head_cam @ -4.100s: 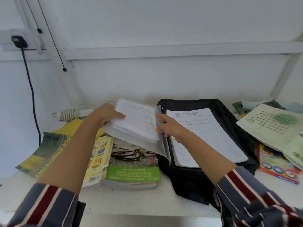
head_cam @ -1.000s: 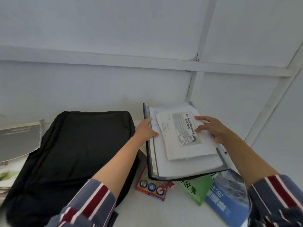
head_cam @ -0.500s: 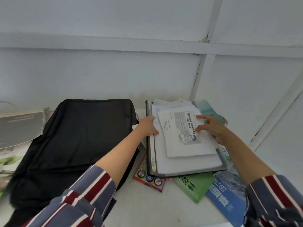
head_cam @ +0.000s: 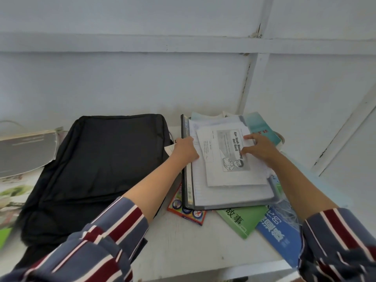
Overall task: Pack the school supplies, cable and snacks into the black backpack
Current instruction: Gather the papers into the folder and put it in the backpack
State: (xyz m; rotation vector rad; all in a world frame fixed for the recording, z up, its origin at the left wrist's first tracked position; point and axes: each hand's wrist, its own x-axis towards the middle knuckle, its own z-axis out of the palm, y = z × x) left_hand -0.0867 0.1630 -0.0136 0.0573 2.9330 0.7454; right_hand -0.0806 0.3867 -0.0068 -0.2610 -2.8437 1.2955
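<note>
Two striped sleeves frame the near edge of the white tabletop (head_cam: 183, 247). Beyond them a green book (head_cam: 240, 218), a blue book (head_cam: 272, 226) and a red card box (head_cam: 187, 212) are seen partly pinned under a dark folder (head_cam: 188, 186), which lies just right of the black backpack (head_cam: 101, 159). Loose sheets are stacked on the folder, a printed worksheet (head_cam: 230, 163) uppermost. The folder's spine edge is gripped by the left hand (head_cam: 186, 149), thumb on the paper and fingers hidden. The worksheet is pressed down by the bent, spread fingertips of the right hand (head_cam: 259, 148); nothing is seen pinched. A teal booklet (head_cam: 258, 125) shows behind, near the wall. Risk is judged as follows: the sheets appear unfastened and could slide out if the folder is tilted on lifting, and the books beneath could be dragged along. No opening is visible on the backpack, so insertion may be blocked. The folder's long axis runs near to far, spine toward the backpack; the worksheet's heading reads sideways.
</note>
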